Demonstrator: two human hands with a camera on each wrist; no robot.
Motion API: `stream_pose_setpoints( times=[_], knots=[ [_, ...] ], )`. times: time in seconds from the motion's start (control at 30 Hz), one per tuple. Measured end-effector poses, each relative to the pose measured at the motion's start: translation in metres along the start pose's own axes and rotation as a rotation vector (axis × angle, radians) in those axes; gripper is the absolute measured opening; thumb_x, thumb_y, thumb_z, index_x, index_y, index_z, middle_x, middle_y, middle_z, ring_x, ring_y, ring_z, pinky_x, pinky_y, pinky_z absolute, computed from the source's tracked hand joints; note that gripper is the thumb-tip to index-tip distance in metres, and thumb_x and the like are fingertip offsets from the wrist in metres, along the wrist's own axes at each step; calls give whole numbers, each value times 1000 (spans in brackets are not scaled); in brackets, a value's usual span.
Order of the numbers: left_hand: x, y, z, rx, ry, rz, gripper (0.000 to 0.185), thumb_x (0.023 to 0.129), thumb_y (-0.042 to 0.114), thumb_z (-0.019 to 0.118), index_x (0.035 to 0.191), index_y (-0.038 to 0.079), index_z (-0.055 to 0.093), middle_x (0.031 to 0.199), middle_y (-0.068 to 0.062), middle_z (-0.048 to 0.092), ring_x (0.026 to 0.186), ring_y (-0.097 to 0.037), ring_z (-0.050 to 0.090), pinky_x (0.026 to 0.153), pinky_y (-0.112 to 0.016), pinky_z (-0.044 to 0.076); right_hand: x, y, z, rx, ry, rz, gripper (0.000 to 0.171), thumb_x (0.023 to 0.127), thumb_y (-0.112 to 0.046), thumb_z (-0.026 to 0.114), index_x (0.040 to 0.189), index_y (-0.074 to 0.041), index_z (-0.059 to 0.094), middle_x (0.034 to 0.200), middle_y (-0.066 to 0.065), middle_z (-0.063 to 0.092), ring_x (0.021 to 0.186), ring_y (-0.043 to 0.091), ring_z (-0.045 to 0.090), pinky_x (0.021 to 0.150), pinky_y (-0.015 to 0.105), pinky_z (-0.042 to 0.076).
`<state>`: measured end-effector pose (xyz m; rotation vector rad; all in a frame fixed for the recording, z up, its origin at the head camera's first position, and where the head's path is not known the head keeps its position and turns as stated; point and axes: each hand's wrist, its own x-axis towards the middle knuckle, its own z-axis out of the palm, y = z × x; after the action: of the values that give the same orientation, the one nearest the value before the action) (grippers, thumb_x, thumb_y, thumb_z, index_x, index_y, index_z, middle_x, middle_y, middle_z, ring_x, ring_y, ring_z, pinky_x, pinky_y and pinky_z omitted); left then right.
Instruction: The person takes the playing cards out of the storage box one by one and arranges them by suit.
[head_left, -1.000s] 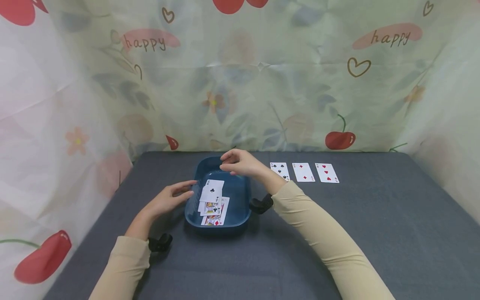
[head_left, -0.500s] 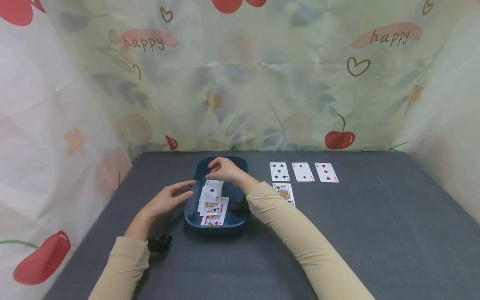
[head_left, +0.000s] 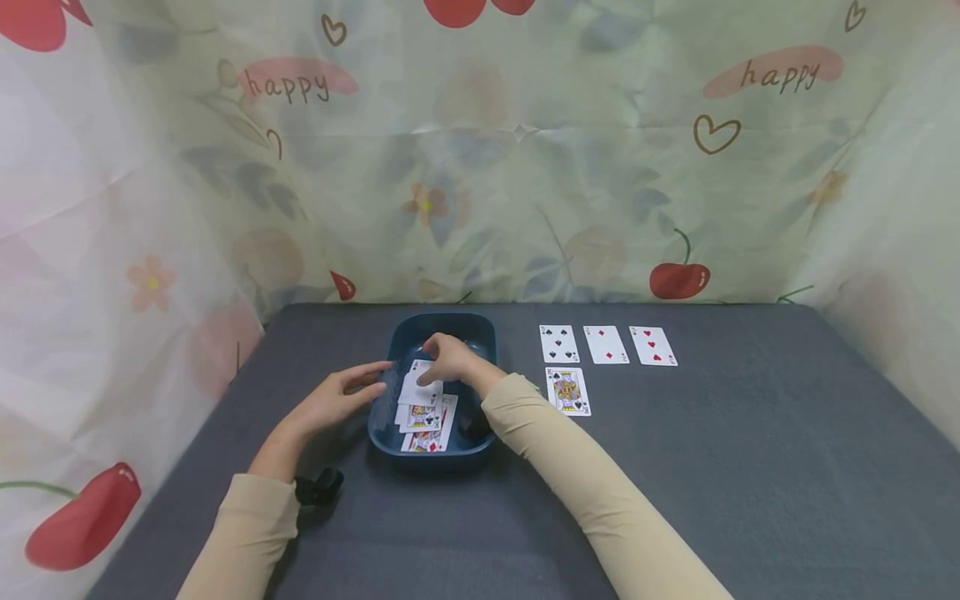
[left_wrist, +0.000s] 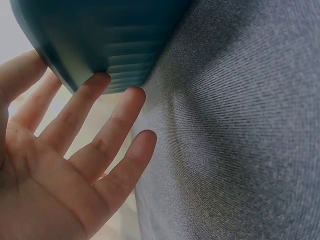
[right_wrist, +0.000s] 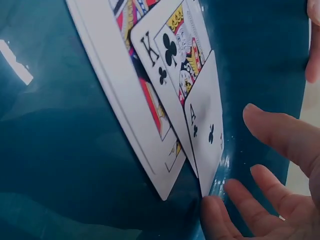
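At the centre of the head view, the right hand point(head_left: 450, 360) reached into the blue tray point(head_left: 480, 329), its fingers point(right_wrist: 227, 210) loosely spread and touching the edge of the ace of clubs point(head_left: 420, 388), not gripping it. The left hand point(head_left: 337, 398) lay open, fingertips point(left_wrist: 102, 80) against the tray's left outer wall on the table point(head_left: 750, 467)

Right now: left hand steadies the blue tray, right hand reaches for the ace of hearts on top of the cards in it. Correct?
One error: the top card is the ace of clubs, not hearts, as the right wrist view shows. The rest holds: the left hand touches the blue tray, and the right hand reaches for that card.
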<state>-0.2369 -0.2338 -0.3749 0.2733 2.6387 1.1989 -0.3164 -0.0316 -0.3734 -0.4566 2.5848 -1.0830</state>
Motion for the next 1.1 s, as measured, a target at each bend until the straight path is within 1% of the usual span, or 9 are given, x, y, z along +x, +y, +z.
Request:
stream_pose_setpoints(
  times=[0.17,0.33,0.47,0.57,0.67,0.73,0.83,0.97,1.1],
  knots=[
    [0,0,0,-6,0,-4,51,96,35,50,142,17,39,148,-20,36,134,-41,37,103,-57,37,0,1,2,-77,-26,-4,65,70,-11,80,128,-2,49,132,16,53,123,30,49,105,39,40],
    [1,-2,1,-2,8,-14,50,96,34,50,142,17,40,148,-19,36,134,-41,37,103,-56,37,-2,0,3,-212,-60,7,74,68,-13,82,132,-6,46,135,15,51,125,32,46,108,41,36],
    [1,-2,2,0,16,-16,50,95,33,51,142,18,40,147,-19,37,133,-41,38,103,-56,38,-4,-1,3,-303,-68,-2,75,68,-15,82,133,-8,45,134,14,52,126,33,45,113,44,27],
    [1,-2,1,3,19,-20,50,95,34,51,142,18,40,146,-20,38,133,-41,38,103,-57,37,-4,-1,3,-328,-57,1,75,67,-17,83,132,-9,46,134,14,50,125,31,46,112,43,28],
    [1,-1,1,5,21,-25,50,95,34,51,142,19,40,146,-20,39,133,-41,38,103,-57,37,-4,-1,3,-298,-21,10,73,67,-13,83,131,-10,47,133,15,47,121,30,47,107,41,37],
    [1,-1,1,8,20,-28,50,95,34,51,142,19,40,146,-20,39,133,-41,38,103,-57,37,-4,-1,3,-247,8,11,72,67,-8,81,130,-11,47,131,16,45,116,29,49,101,40,42],
    [2,-1,2,12,19,-35,51,95,36,51,142,20,40,146,-20,38,133,-41,38,103,-58,37,-4,-2,2,-171,39,-1,69,68,-3,78,129,-11,47,128,17,45,110,28,50,96,38,46],
    [2,-1,2,16,17,-35,51,95,36,51,142,19,40,147,-20,37,134,-42,37,103,-58,36,-5,-5,-4,-105,44,-36,60,73,-1,74,127,-8,47,125,17,51,106,27,53,90,37,49],
    [2,-1,1,18,14,-42,51,96,36,50,142,20,39,147,-20,37,134,-42,37,103,-59,36,-7,-9,-16,-20,23,-62,49,79,-2,68,124,-6,50,116,18,60,100,27,60,81,34,53]
  ],
)
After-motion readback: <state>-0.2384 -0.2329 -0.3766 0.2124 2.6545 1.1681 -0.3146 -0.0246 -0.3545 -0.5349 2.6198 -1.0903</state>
